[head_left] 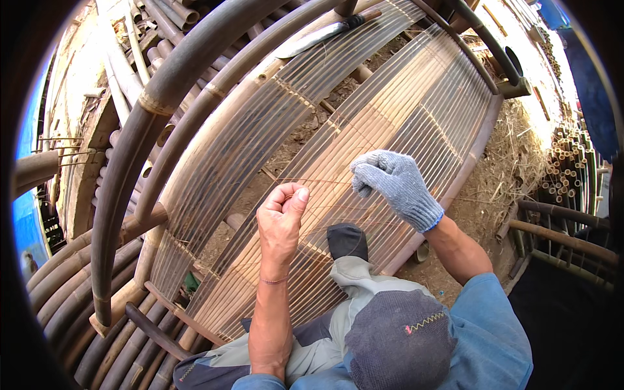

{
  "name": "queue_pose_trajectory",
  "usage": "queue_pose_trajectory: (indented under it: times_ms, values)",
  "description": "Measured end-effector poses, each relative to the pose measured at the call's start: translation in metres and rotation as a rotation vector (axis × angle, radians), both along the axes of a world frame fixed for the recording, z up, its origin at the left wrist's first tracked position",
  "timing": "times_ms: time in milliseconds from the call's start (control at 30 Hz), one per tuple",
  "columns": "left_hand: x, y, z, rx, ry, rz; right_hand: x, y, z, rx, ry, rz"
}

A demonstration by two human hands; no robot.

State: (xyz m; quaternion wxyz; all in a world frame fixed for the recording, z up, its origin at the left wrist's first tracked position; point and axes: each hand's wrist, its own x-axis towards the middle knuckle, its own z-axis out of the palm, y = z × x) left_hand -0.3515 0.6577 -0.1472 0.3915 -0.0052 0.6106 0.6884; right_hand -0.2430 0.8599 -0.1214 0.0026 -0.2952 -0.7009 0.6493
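The right hand [395, 185] wears a grey knitted glove with blue cuff; the left hand [281, 218] is bare, thin wristband below, blue sleeves.

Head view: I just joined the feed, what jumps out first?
A broad panel of thin bamboo slats fills the centre, framed by thick curved poles at left. Above it, the bare left hand pinches a thin strand, the grey-gloved right hand beside it. A knife lies at the top.

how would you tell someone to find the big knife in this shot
Start at the curved frame of thin bamboo slats that fills the middle of the picture. Follow its left panel to the top edge: the knife lies flat across the slats there, far above both hands. Its pale metal blade and dark handle set it apart from the brown bamboo around it.
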Motion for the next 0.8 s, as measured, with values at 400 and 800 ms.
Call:
queue_pose_trajectory:
  times_ms: [400, 800]
  values:
    - [0.004, 0.005, -0.018, 0.288, -0.363, 0.155, 0.008, -0.029, -0.033, -0.156, 0.032, -0.079]
    - [0.008, 0.005, -0.021, 0.276, -0.316, 0.181, 0.01, -0.024, -0.023, -0.408, 0.221, 0.0]
